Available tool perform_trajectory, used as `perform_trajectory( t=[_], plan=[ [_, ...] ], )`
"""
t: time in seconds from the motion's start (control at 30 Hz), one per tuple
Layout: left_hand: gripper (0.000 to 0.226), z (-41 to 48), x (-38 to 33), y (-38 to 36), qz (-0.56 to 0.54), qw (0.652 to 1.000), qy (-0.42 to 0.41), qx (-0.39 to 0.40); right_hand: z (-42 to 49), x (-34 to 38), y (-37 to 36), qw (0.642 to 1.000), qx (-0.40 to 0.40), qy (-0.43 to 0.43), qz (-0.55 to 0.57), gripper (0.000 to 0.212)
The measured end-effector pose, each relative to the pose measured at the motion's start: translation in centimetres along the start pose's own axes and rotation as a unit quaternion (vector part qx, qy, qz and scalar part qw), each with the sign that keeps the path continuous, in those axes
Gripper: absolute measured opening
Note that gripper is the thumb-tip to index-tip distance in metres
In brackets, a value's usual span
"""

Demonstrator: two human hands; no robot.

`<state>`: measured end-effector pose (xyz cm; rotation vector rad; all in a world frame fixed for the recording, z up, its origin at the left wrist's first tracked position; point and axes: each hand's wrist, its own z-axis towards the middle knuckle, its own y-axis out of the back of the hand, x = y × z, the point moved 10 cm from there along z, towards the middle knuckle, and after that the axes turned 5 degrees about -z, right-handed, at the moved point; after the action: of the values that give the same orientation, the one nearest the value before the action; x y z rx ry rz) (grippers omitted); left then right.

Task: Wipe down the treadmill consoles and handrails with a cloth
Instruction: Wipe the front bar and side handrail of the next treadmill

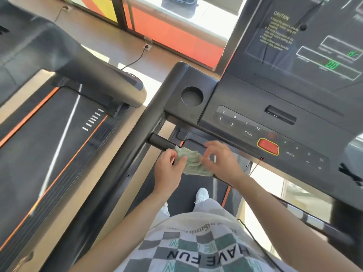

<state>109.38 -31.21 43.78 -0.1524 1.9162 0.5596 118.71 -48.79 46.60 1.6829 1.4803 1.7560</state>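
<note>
Treadmill (49, 134) at far left shows a black belt with orange edge stripes and a white line, under its own dark console arm (78, 55). Behind it a black cord (135, 59) runs across the wooden floor to a socket (147, 47). Next comes a black handrail (110, 183) slanting down from the second machine's console (255, 107), with a short black grip (160, 142) sticking out from it. The left hand (167, 169) pinches the left edge of a pale green cloth (191, 161) between thumb and curled fingers. The cloth hangs crumpled between both hands, below the console's front edge, its upper corner reaching the grip's end. The right hand (220, 160) holds its right side with fingers bent onto the fabric, though blur hides the exact hold. Above, a round cup holder (196, 101) is sunk in the console's left corner, only its dark inner wall showing. Farther right sit numbered keys, a red button (268, 147) ringed in yellow, and a dark display (314, 46) with green digits.
</note>
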Motion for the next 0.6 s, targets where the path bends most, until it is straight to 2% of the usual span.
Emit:
perform_trajectory(
  t=[0.03, 0.13, 0.17, 0.33, 0.5, 0.6],
  plan=[
    [0.021, 0.2, -0.5, 0.3, 0.017, 1.0, -0.015, 0.012, 0.5, 1.1, -0.3, 1.0, 0.008, 0.008, 0.003, 0.012],
    [0.023, 0.6, -1.8, 1.0, 0.048, 0.995, -0.067, 0.054, 1.8, 4.6, -2.8, 0.995, 0.081, 0.044, 0.029, 0.05],
    [0.024, 0.9, -2.3, 1.2, 0.036, 0.993, -0.079, 0.075, 2.1, 5.8, -3.5, 0.993, 0.095, 0.065, 0.028, 0.052],
    [0.014, 2.5, -4.8, 2.2, 0.05, 0.978, -0.142, 0.146, 3.9, 6.7, -3.0, 0.995, 0.077, 0.055, 0.045, 0.022],
    [0.027, 5.5, -6.8, 4.5, 0.136, 0.971, -0.146, 0.135, 6.4, 5.6, 1.2, 0.996, 0.005, 0.014, 0.087, 0.032],
    [0.027, 7.4, -9.1, 5.7, 0.172, 0.968, -0.145, 0.111, 8.6, 5.7, 3.4, 0.997, -0.016, 0.009, 0.079, 0.027]
  ],
)
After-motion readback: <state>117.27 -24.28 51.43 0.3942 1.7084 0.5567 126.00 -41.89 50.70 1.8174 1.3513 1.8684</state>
